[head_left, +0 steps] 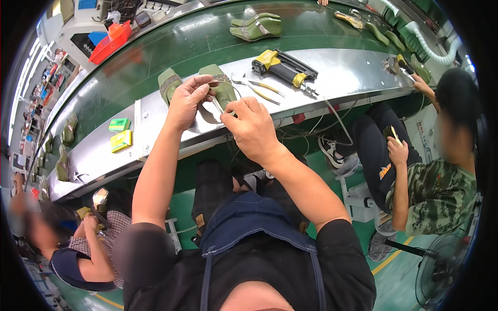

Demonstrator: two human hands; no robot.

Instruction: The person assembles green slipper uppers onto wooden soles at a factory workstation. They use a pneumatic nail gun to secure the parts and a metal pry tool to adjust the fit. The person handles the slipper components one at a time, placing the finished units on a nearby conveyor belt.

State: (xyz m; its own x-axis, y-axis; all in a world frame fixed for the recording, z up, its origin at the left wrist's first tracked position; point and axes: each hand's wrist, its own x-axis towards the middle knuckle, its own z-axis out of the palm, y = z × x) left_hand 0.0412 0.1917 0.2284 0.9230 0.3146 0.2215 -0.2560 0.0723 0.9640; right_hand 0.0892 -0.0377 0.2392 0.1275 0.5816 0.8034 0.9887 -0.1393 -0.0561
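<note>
Silvery and slim, a thin strap (218,105) bends between our hands: the left hand (190,101) pinches it with fingers curled in, while the right hand (252,124), at 4 o'clock from it, grips it with fingers closed. Whether the strap joins a shoe anywhere, we cannot tell. Just beyond, one green shoe (222,90) at 12 and its mate (167,86) at 10 rest on the metal worktop (342,72), both already wearing glittery bands. We judge the pair partway along: bands on, thin strap apparently not yet settled. Pliers (263,89) and a nail gun (284,70) lie unheld around 2; a green box (119,124) and a yellow box (121,141) sit near 9. Farther out, more shoes (256,27) stand at 1 on the green belt (181,41), and a co-worker (441,192) sits towards 4.
</note>
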